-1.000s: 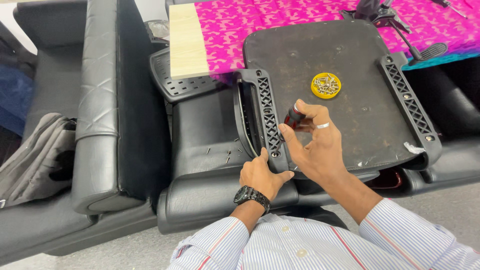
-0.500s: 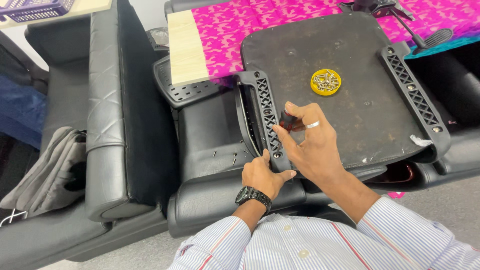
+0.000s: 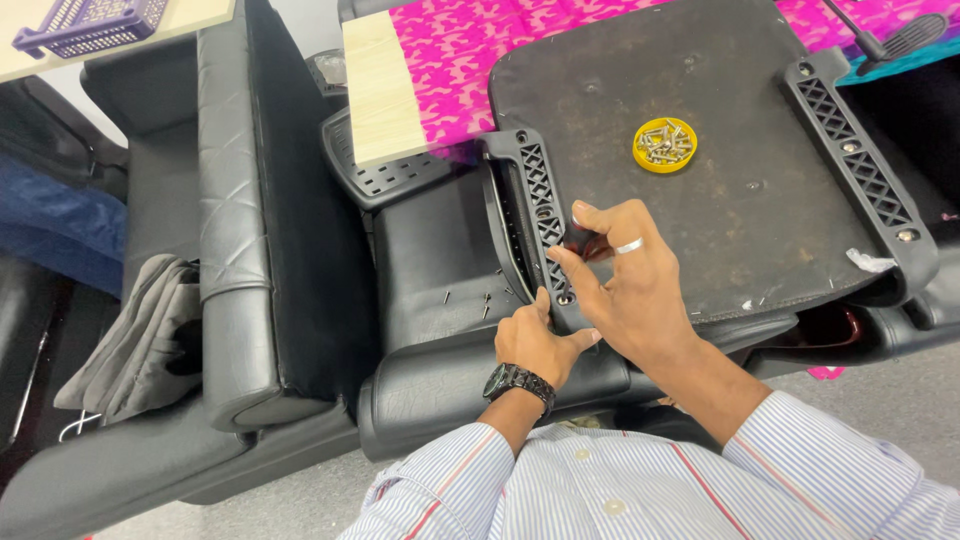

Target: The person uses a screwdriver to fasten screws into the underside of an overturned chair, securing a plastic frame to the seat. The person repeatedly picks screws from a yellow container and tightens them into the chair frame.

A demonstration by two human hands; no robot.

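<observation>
The left hand [image 3: 530, 345] grips the near end of a black lattice bracket [image 3: 543, 215] along the left edge of an upturned seat base [image 3: 760, 230]. The right hand [image 3: 625, 280] pinches a small dark tool at that bracket. A yellow dish of screws [image 3: 665, 145] sits mid-base, well apart from both hands

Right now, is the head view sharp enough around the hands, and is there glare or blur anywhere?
Head view: even indoor light, sharp on the left hand, right hand and side bracket; soft sheen on the black seat cushion; screws in the yellow dish glint slightly; the small dark tool at the right fingers is mostly hidden.
</observation>
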